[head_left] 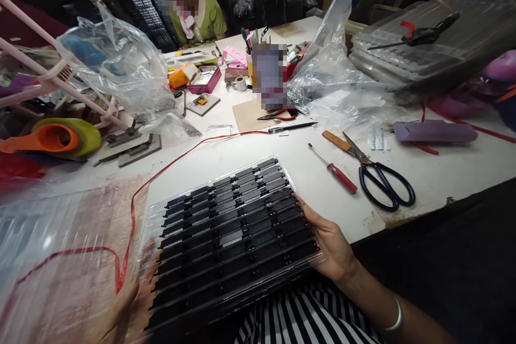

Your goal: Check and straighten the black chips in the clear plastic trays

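A clear plastic tray [157, 215] with rows of black toothed parts [237, 215] is tilted over the front edge of the white table. My left hand [124, 301] grips its left side, the fingers partly seen through the clear plastic. My right hand [330, 242] holds the right edge, its fingers partly hidden by the tray. Some black parts show pale teeth, while the lower rows look dark. Right of the tray lie a red-handled screwdriver [341, 177] and dark-handled scissors [387, 185].
Clear trays [52, 247] lie at the left, crossed by a red ribbon [132, 209]. Plastic bags [116, 64], a pen [294, 127], pliers [278, 114] and a purple object [435, 132] are farther back. A person in green [209, 19] sits across the table.
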A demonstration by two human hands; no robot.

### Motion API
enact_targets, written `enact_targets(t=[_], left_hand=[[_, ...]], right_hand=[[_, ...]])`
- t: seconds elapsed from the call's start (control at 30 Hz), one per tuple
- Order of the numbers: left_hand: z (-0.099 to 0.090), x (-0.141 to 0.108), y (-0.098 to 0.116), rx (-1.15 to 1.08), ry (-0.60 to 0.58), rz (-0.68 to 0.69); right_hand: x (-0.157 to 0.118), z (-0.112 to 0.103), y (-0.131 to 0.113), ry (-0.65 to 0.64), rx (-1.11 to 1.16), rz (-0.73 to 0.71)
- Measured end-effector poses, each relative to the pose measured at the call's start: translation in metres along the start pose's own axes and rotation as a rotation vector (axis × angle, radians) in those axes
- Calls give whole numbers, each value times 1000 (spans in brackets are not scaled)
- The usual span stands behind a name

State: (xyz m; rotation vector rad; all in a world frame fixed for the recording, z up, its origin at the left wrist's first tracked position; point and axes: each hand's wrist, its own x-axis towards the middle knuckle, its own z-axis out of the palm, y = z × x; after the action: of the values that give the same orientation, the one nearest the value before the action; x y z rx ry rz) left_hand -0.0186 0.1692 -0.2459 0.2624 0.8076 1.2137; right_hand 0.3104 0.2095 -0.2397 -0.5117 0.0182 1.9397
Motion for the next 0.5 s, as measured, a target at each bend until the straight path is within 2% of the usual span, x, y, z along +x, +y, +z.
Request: enact_targets(t=[0.17,0.4,0.5], left_hand=[[16,1,-1,-101,-62,129],[29,3,-4,-315,-292,84],[30,2,-3,-350,-318,74]], right_hand=[[0,2,0,-11,21,2],[0,1,-2,40,38,37],[-1,1,-3,46,33,38]])
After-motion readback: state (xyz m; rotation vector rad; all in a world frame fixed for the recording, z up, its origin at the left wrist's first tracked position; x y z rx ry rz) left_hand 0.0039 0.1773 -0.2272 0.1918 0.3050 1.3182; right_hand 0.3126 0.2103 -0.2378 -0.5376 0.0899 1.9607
